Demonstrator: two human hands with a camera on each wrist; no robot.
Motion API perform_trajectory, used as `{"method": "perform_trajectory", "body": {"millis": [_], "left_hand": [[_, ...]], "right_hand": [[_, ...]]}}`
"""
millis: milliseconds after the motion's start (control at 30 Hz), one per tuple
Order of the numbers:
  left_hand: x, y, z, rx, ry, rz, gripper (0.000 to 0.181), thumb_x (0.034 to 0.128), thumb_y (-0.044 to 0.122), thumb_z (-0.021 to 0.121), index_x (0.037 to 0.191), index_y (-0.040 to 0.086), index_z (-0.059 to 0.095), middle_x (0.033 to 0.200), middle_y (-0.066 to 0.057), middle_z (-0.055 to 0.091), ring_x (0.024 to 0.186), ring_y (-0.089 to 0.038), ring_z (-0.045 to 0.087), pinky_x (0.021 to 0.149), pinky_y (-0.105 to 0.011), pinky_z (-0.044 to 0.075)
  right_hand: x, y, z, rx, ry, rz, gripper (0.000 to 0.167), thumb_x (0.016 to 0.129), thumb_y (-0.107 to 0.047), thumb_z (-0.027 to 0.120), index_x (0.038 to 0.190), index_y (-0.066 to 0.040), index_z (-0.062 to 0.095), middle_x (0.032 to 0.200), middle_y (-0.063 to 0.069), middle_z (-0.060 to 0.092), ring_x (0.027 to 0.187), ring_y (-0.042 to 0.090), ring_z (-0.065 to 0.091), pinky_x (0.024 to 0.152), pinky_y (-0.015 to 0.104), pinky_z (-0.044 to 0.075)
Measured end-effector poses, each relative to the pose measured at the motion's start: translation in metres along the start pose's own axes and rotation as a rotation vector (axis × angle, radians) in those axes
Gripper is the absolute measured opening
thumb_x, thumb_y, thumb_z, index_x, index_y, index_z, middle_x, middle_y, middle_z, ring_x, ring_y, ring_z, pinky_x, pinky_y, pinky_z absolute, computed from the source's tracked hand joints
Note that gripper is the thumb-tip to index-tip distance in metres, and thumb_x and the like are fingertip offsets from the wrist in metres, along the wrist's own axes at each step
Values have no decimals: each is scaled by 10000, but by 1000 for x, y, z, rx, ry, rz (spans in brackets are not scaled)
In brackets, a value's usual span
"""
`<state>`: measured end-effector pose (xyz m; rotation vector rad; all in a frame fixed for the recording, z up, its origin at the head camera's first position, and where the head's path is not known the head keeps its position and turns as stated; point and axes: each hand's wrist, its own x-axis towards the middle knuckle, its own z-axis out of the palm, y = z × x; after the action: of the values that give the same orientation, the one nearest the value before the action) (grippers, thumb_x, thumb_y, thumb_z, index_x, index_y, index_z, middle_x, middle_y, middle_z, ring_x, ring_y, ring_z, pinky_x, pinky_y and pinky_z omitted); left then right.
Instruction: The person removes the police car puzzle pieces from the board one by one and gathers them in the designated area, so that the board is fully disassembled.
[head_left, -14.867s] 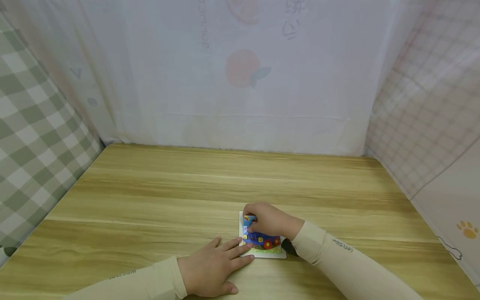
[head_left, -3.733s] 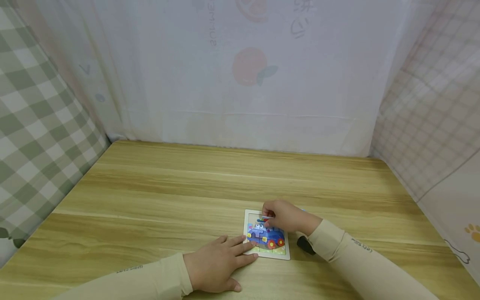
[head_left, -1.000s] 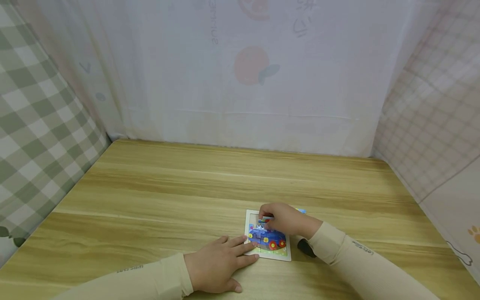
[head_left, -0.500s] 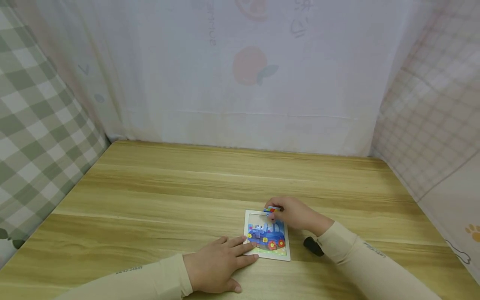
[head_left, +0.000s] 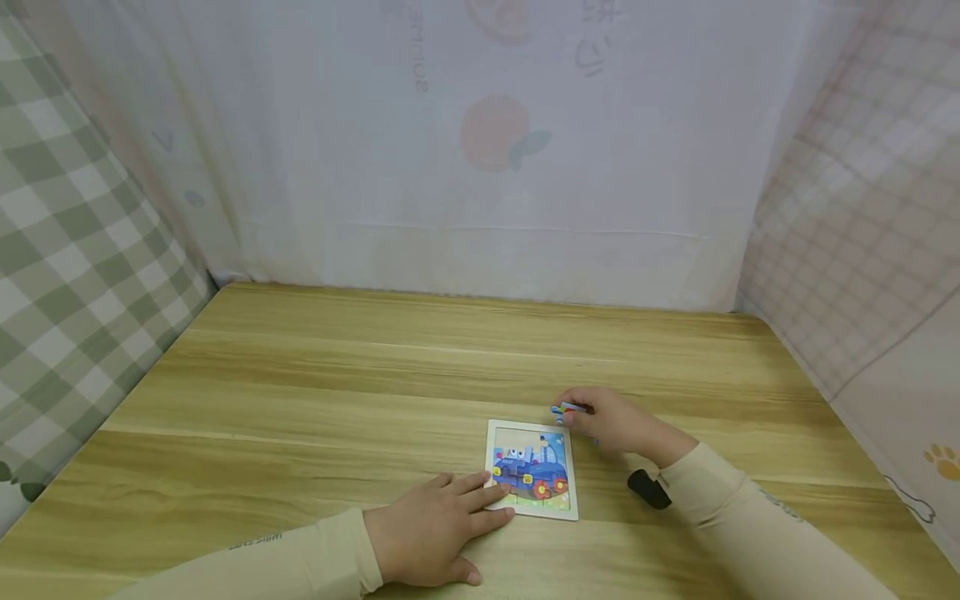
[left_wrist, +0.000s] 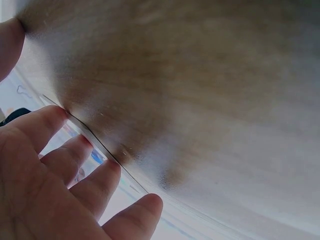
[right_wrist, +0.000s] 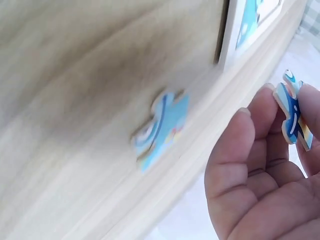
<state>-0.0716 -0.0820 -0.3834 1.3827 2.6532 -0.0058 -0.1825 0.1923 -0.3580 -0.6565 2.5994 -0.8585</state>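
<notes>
A small jigsaw puzzle in a white frame (head_left: pixel 534 513) lies on the table, showing a blue vehicle with eyes and red wheels. Its upper left part is bare board. Against the frame's lower left corner rests my left hand (head_left: pixel 435 532), fingers spread and fairly straight. Beyond the frame's upper right corner, my right hand (head_left: pixel 622 425) pinches a blue puzzle piece (right_wrist: pixel 292 112) between thumb and fingers, above the table. A second, light blue puzzle piece (right_wrist: pixel 162 127) lies loose on the table below that hand; the hand mostly hides it in the head view.
The wood-grain table (head_left: pixel 337 375) reaches back to a pale curtain (head_left: pixel 360 167). Checked cloth (head_left: pixel 67 275) hangs on the left and gridded cloth (head_left: pixel 862 208) on the right. A black object (head_left: pixel 648 489) sits by my right wrist.
Over the last second my right hand has lifted the puzzle piece from the board's upper part and moved right, off the frame. My left hand has stayed at the frame's corner.
</notes>
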Motion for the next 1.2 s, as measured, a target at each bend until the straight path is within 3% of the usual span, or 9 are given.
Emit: {"method": "perform_trajectory", "body": {"millis": [233,567,933,1200], "left_hand": [[1,0,0,2,-1,-4,682,874,581,580,1468,281,429,1528,43,366,1392,-210,358,998,-416,437],[0,1,-1,-18,-23,-7,677,882,576,573,1473,284,419,1535,53,353,1401,-214,346,1015,-428,425],[1,1,-1,-36,-34,-10,682,882,577,571,1478,288,409,1539,55,345,1410,-211,330,1025,-440,416],[0,1,-1,-27,-27,-10,682,880,580,571,1475,286,415,1537,54,349,1407,-206,334,1025,-441,416]], "right_hand": [[-8,7,-14,48,30,36,203,949,-77,586,1124,-8,661,980,58,657,791,149,534,701,306,472],[-17,27,-28,118,93,79,106,869,-57,684,945,2,640,849,37,597,760,157,505,631,238,439],[-24,53,-40,104,66,79,172,898,-111,671,1008,22,665,870,30,620,773,135,507,648,232,448],[-26,64,-40,134,47,136,178,883,-112,689,994,26,666,851,10,611,773,122,497,651,226,425]]}}
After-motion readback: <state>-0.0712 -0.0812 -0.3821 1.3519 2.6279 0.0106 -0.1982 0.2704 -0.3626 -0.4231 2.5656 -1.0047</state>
